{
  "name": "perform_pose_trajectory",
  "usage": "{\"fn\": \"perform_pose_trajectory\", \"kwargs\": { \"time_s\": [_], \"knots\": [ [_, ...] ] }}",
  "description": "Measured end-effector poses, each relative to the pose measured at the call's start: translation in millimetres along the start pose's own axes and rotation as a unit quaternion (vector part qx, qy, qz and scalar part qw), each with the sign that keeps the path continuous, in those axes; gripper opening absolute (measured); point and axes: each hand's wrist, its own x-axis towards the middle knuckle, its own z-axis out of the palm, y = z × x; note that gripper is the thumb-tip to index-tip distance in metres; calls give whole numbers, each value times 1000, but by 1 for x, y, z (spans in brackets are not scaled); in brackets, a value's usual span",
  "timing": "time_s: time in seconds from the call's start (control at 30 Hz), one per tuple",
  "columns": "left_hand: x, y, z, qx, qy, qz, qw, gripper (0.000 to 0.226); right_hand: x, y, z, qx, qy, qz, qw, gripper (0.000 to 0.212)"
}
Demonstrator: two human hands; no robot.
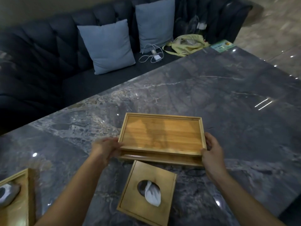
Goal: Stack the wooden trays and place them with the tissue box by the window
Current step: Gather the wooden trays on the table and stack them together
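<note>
Two wooden trays sit one over the other on the dark marble table (pixel 228 98). The upper tray (pixel 161 134) lies slightly offset above the lower tray (pixel 156 159), whose front rim shows beneath it. My left hand (pixel 105 149) grips the upper tray's left end. At the right end, my right hand (pixel 211 149) holds the same tray's near corner. A square wooden tissue box (pixel 133 199) with a white tissue sticking out of its oval hole lies just in front of the trays, between my forearms.
A third wooden tray (pixel 24 201) holding a grey and white object sits at the lower left table edge. Behind the table runs a dark sofa (pixel 40 54) with two blue cushions, a white charger cable, a yellow bag and a green card at the far corner.
</note>
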Motion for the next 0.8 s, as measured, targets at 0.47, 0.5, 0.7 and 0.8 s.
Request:
{"fn": "perform_pose_trajectory", "kwargs": {
  "time_s": [0.47,0.5,0.7,0.8],
  "knots": [
    [-3,3,3,385,59,140,910,25,3,-7,-20,-234,-42,-43,970,23],
    [-2,2,3,383,57,144,911,27,2,-9,-22,-265,-50,-60,961,26],
    [2,-2,0,356,35,165,919,27,3,-14,-27,-328,-64,-99,937,32],
    [3,-6,-3,325,30,171,930,26,-1,-10,-30,-328,-64,-100,937,31]
  ]
}}
